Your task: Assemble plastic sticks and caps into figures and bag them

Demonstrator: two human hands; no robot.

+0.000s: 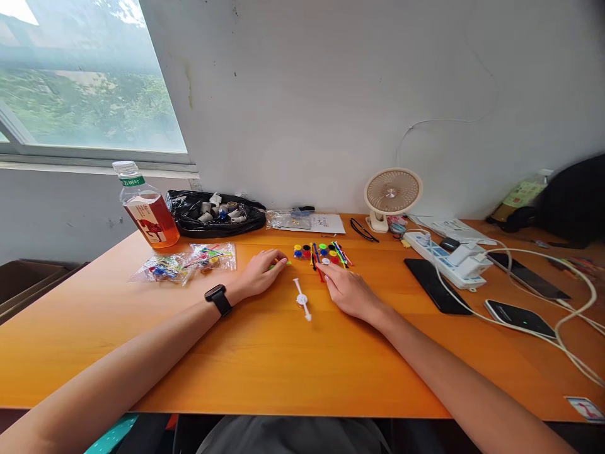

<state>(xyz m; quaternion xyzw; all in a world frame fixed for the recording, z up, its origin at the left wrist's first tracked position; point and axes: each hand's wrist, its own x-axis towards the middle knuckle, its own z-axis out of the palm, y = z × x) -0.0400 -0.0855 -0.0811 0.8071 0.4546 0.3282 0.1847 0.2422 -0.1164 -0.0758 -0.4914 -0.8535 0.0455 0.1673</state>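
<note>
My left hand [262,272], with a black watch on the wrist, rests on the table with its fingers curled round a small green plastic piece [288,263], mostly hidden. My right hand [352,291] lies among small coloured parts, index finger stretched out and thumb apart; its fingertips touch or nearly touch a red stick [320,273] and a white disc [326,261]. Between my hands lies a white stick with a round disc at its middle [302,299]. Beyond them are yellow and blue sticks [317,252] and several round caps [305,251] in blue, red, yellow, black and green.
Plastic packets of coloured parts [210,256] and a tilted-looking drink bottle [150,214] are on the left. A black bag of scraps [212,217] sits behind. To the right are a small fan [392,192], a power strip [442,255], a black phone [435,285] and looping white cables.
</note>
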